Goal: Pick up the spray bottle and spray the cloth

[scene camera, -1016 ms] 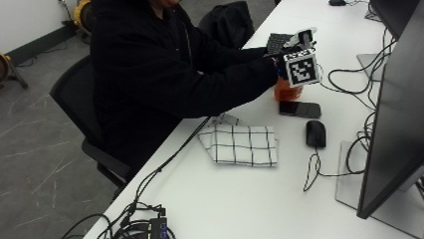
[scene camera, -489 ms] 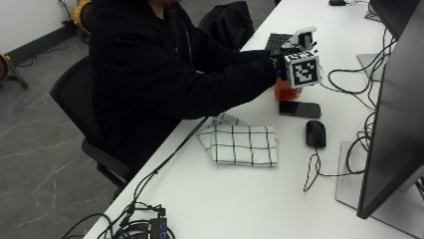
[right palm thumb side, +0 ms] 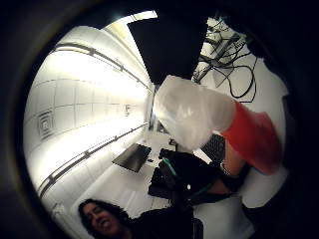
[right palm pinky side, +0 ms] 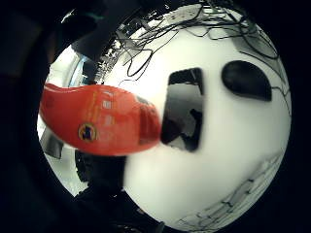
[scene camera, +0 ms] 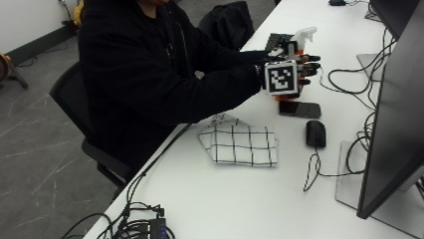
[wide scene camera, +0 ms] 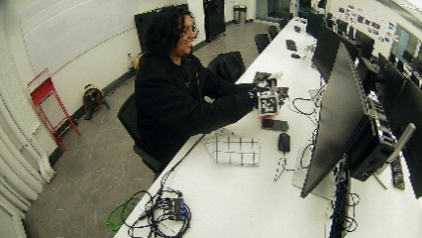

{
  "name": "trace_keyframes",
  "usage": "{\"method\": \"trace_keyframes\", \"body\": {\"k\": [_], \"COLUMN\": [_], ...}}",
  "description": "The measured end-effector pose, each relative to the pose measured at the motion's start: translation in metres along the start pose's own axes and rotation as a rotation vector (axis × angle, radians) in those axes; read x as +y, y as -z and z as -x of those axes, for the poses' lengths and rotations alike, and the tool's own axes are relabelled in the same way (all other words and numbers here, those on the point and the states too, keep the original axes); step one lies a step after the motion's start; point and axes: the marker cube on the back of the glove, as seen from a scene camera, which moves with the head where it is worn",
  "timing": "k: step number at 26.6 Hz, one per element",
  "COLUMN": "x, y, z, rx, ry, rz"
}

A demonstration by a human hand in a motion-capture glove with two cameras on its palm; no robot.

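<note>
My gloved right hand [scene camera: 299, 69] grips the orange spray bottle [scene camera: 305, 35] and holds it upright above the table, fingers curled round its neck. Its white spray head [right palm thumb side: 192, 112] sticks up over the hand, and the orange body [right palm pinky side: 102, 121] hangs over the black phone [right palm pinky side: 183, 109]. The white cloth with a black grid [scene camera: 240, 144] lies flat on the table, nearer the person than the hand and apart from the bottle. In the wide outside view the hand [wide scene camera: 267, 99] is beyond the cloth [wide scene camera: 234, 150].
A black phone [scene camera: 299, 108] and a black mouse [scene camera: 315, 133] lie beside the cloth. A large monitor [scene camera: 397, 99] stands along the table's far side with cables [scene camera: 344, 79] around it. A keyboard [scene camera: 277, 40] lies behind the hand.
The hand with the bottle has shifted a little toward the person and the cloth. The cloth, phone and mouse have not moved.
</note>
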Motion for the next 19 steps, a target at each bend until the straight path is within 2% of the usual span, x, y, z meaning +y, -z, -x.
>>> {"method": "trace_keyframes", "body": {"k": [6,13,19], "x": [0.05,0.109,0.144], "y": [0.051,0.09,0.093], "z": [-0.012,0.002,0.018], "rx": [0.357,0.741,0.84], "ry": [-0.039,-0.089,-0.086], "rz": [-0.004,0.16,0.302]}}
